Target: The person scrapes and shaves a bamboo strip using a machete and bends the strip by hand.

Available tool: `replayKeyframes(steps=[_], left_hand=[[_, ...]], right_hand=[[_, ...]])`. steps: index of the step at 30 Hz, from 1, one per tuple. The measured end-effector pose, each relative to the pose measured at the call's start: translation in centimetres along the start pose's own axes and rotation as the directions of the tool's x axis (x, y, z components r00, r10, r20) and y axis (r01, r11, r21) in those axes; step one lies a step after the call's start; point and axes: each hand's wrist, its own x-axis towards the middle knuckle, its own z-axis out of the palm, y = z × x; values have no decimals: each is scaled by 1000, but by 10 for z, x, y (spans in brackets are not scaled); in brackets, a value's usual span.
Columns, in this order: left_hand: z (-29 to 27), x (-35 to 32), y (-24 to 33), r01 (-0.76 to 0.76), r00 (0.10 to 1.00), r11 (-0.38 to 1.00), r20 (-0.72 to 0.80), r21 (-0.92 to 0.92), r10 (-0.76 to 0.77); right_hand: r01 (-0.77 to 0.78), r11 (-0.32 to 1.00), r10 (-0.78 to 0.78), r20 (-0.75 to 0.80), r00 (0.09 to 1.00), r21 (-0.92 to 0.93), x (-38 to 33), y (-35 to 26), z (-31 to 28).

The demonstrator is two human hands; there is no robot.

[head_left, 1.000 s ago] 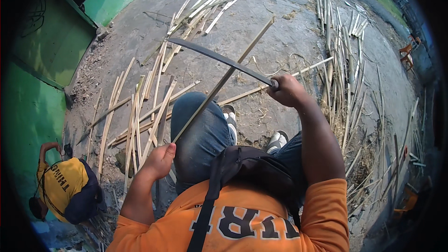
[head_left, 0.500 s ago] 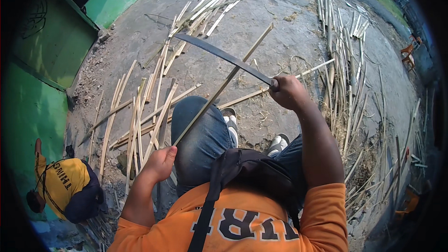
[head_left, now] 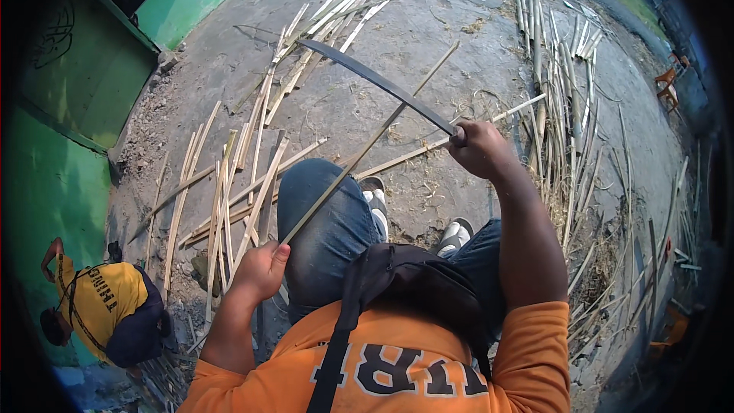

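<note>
My left hand [head_left: 260,269] is closed round the near end of a long, thin bamboo strip [head_left: 330,188]. The strip slants up and away to the right, passing over my left knee. In my right hand [head_left: 483,150] is the handle of a machete [head_left: 375,86] with a long, slightly curved dark blade. The blade points up and to the left and crosses the strip towards its far end. Whether the edge bites into the strip or only lies against it, I cannot tell.
Split bamboo strips [head_left: 222,214] lie left of my knee, and another pile [head_left: 359,0] lies farther off. Bamboo poles [head_left: 569,92] and shavings [head_left: 600,260] cover the ground at right. A person in a yellow shirt [head_left: 111,302] crouches at far left beside a green wall [head_left: 53,206].
My right hand and the machete have moved slightly right and towards the strip's far end. The strip's far end has shifted a little right. At left, the person's arm has bent.
</note>
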Motion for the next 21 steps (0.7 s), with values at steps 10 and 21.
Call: replayKeyframes(steps=[10,21], left_hand=[[8,1,-3,-63,995,998,-71,17,64],[10,0,-5,-80,993,996,-85,30,83]], right_hand=[[95,995,-95,-49,994,0,7,11,6],[299,948,-280,161,946,-109,-16,-51,19]])
